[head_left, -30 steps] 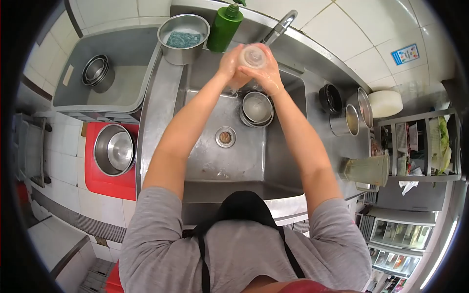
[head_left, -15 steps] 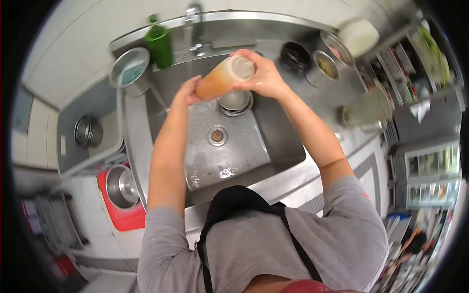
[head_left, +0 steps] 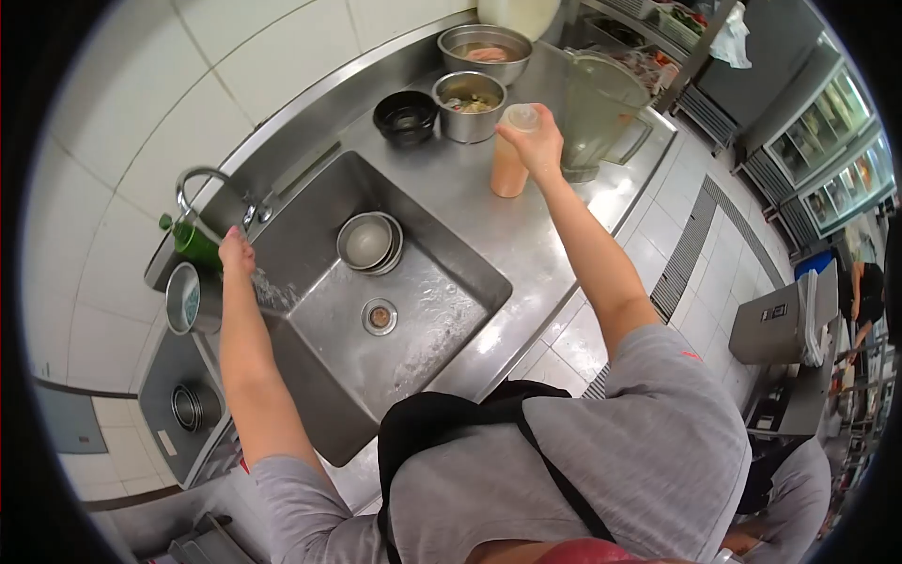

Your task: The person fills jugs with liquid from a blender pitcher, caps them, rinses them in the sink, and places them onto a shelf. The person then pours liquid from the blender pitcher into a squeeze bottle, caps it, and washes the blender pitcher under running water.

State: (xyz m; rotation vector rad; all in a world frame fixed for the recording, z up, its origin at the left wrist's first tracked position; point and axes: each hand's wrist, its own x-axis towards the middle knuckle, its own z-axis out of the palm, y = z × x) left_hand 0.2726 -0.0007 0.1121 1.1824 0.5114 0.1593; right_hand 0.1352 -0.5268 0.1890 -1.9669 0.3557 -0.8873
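My right hand (head_left: 534,148) is wrapped around the top of a squeeze bottle (head_left: 510,174) of orange liquid, which stands upright on the steel counter at the sink's right. My left hand (head_left: 237,252) is closed, near the curved faucet (head_left: 202,179) and a green bottle (head_left: 195,246); whatever its fingers may hold is hidden. Water splashes into the sink (head_left: 442,230) just below and to the right of that hand. Inside the sink, a few stacked metal bowls (head_left: 365,242) sit near the back wall, behind the drain (head_left: 380,318).
Behind my right hand are a black bowl (head_left: 406,118), a metal pot with food (head_left: 470,107) and a larger metal bowl (head_left: 485,54). A clear pitcher (head_left: 601,113) stands beside the bottle. A metal container (head_left: 195,299) sits left of the sink. Another person (head_left: 789,489) is at lower right.
The bottle went from tilted over the sink in both hands to upright on the right counter. My left hand let go of it and moved left toward the faucet. The view turned right.
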